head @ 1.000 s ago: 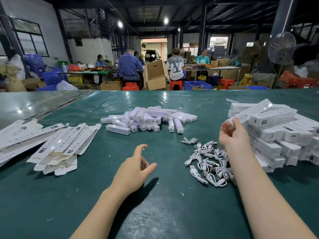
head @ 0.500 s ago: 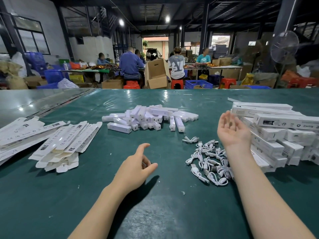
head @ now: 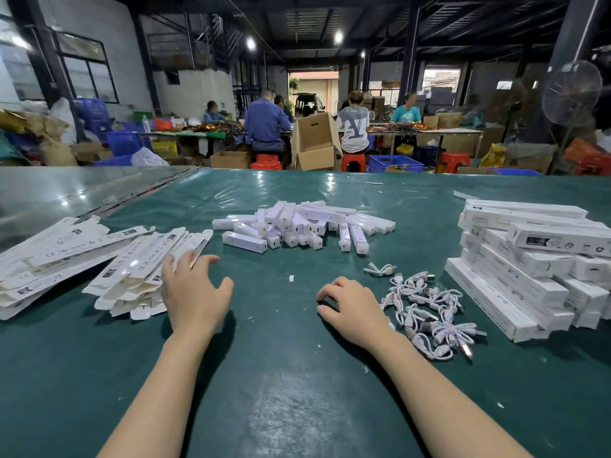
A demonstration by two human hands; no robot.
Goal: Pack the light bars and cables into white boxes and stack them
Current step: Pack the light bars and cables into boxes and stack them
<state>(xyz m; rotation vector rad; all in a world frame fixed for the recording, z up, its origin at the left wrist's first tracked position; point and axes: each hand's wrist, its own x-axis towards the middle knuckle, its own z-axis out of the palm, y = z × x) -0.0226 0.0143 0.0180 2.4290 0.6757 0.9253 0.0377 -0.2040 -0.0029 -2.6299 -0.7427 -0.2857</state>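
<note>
Head view: two bare forearms reach across a green-covered table [head: 281,391]. The left hand [head: 195,292] lies palm down with its fingers [head: 180,262] spread, the fingertips touching the near right edge of a heap of flat boxes [head: 132,276]; the thumb points right, off the heap. The right hand [head: 355,307] rests on the table just left of a tangle of white cables [head: 426,312]. Its fingers [head: 325,292] are loosely curled under, tips on the cover, and hold nothing that can be seen. A second heap [head: 49,256] of unfolded packaging lies at the far left. On the right, just beside the cables, closed white boxes [head: 529,269] stand stacked in crossed layers. Farther back, at mid-table, a pile of short white light bars [head: 304,226] lies well apart from both hands. Beyond the table's far edge, several workers [head: 264,123] sit on red stools [head: 353,160] at other tables, near an open cardboard carton [head: 314,143]. A pedestal fan [head: 570,90] stands at the right.
</note>
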